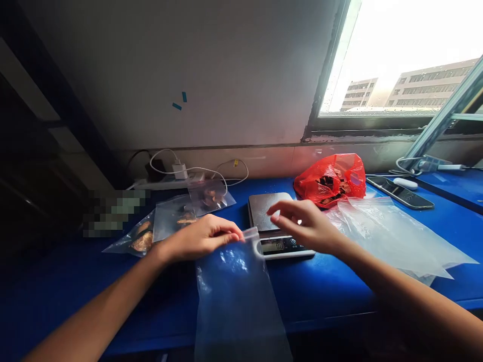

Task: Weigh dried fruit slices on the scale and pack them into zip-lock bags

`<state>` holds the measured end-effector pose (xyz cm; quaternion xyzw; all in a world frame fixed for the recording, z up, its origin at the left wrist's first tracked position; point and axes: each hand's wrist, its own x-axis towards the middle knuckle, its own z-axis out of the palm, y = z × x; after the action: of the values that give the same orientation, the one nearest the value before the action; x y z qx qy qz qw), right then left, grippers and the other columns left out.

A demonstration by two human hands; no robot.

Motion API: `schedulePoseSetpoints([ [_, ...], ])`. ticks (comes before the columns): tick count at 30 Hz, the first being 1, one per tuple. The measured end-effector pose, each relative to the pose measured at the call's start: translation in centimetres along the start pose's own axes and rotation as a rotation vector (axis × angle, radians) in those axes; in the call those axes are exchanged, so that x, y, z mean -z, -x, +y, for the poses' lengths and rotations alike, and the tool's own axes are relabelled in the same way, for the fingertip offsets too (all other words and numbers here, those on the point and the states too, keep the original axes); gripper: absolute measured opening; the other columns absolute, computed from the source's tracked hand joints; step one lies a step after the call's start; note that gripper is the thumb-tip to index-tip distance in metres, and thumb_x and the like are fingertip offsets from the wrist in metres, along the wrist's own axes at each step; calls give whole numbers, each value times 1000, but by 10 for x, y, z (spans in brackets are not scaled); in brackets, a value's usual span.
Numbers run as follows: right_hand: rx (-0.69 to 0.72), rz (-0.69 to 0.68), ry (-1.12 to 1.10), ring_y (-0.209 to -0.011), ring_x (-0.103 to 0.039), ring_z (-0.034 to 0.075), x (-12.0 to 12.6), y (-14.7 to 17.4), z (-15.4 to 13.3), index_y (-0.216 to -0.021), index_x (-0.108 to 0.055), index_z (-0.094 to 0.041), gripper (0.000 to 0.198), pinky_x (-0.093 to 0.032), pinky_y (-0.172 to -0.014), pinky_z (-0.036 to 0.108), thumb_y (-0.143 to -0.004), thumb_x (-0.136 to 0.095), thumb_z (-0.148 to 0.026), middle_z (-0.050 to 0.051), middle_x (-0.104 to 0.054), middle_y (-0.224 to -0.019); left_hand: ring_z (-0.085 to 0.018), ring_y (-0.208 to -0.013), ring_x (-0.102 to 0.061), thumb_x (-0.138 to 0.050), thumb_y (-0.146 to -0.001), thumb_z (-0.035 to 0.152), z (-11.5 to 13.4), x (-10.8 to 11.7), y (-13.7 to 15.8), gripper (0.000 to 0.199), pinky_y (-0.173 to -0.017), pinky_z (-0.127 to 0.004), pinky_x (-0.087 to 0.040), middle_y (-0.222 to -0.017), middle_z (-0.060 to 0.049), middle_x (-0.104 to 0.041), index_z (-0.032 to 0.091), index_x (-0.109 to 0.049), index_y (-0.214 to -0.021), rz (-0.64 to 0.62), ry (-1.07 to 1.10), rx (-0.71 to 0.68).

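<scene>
**Left hand (207,238) pinching a clear plastic bag (238,301)**

The bag hangs in front of the kitchen scale (259,205), its lower part reaching past the front edge of the blue table (313,301). It looks very light, limp and rather slippery, probably best gripped at the stiffer top strip. The left thumb and fingers are clamped on that top edge, wrist bent inward. The right hand (307,226) hovers over the scale, fingers loosely curled, thumb and forefinger tips slightly apart, seemingly holding nothing.

a workroom, judging by the blue bench (162,301), scale (258,213) and plastic bags (392,236).
</scene>
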<state>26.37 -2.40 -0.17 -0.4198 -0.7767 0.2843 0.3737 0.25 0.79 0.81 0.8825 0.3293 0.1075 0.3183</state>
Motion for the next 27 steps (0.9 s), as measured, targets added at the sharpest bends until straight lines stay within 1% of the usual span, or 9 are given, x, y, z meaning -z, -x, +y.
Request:
schedulePoseSetpoints([
  [3,22,-183,147,-50,-38,6,-19,3,-4,-83,-66,-14,22,-27,-49,20,-89,-52,-30,-3,-52,-57,-17,-83,-64,-46,-95,24,7,-14,-3,23,-74,-25,-46,-92,-4,-70,19,-69,-98,38,-235,-154],
  [7,38,-181,289,-51,-37,5,-30,5,-5,-76,-65,-14,11,-27,-52,20,-80,-54,-15,-3,-52,-57,-16,-78,-62,-44,-95,19,6,-18,0,23,-70,-25,-45,-88,-4,-67,19,-66,-98,175,-450,-197],
  [11,76,-157,278,-52,-40,6,-30,6,-3,-76,-64,-15,9,-28,-53,20,-79,-55,-16,-2,-56,-60,-15,-74,-62,-43,-95,19,6,-17,1,23,-68,-24,-44,-86,-3,-66,20,-66,-97,190,-481,-220],
  [14,113,-126,261,-54,-44,6,-31,8,-1,-75,-62,-16,9,-29,-53,19,-77,-54,-12,-2,-59,-63,-15,-72,-62,-42,-95,20,12,-19,1,25,-67,-24,-44,-85,-4,-67,20,-68,-95,164,-468,-235],
  [16,134,-91,321,-54,-44,7,-31,8,2,-75,-59,-17,10,-28,-53,20,-78,-52,-10,-2,-59,-63,-16,-75,-63,-42,-95,22,15,-18,1,26,-67,-24,-43,-87,-4,-68,20,-68,-98,173,-425,-205],
  [19,194,19,426,-55,-48,9,-27,6,9,-84,-58,-17,12,-29,-55,21,-86,-47,-15,1,-62,-67,-18,-79,-64,-48,-93,28,15,-11,1,23,-70,-26,-44,-90,-4,-71,21,-69,-98,260,-296,-90],
  [21,224,115,439,-54,-49,9,-21,4,14,-87,-56,-17,13,-30,-55,21,-91,-44,-20,2,-63,-69,-17,-74,-62,-51,-91,34,11,-4,2,23,-65,-25,-44,-84,-3,-70,20,-69,-92,333,-206,5],
  [24,199,201,422,-48,-42,8,-13,0,18,-83,-52,-18,14,-29,-51,21,-93,-43,-24,0,-58,-63,-14,-62,-55,-53,-88,40,8,5,5,26,-55,-23,-39,-72,-1,-65,18,-68,-84,400,-113,104],
  [27,157,226,429,-47,-39,8,-12,-1,17,-82,-50,-19,14,-28,-50,21,-93,-44,-25,-2,-54,-59,-13,-60,-53,-57,-85,41,9,9,7,26,-55,-22,-38,-68,-1,-61,17,-67,-80,374,-10,126],
])
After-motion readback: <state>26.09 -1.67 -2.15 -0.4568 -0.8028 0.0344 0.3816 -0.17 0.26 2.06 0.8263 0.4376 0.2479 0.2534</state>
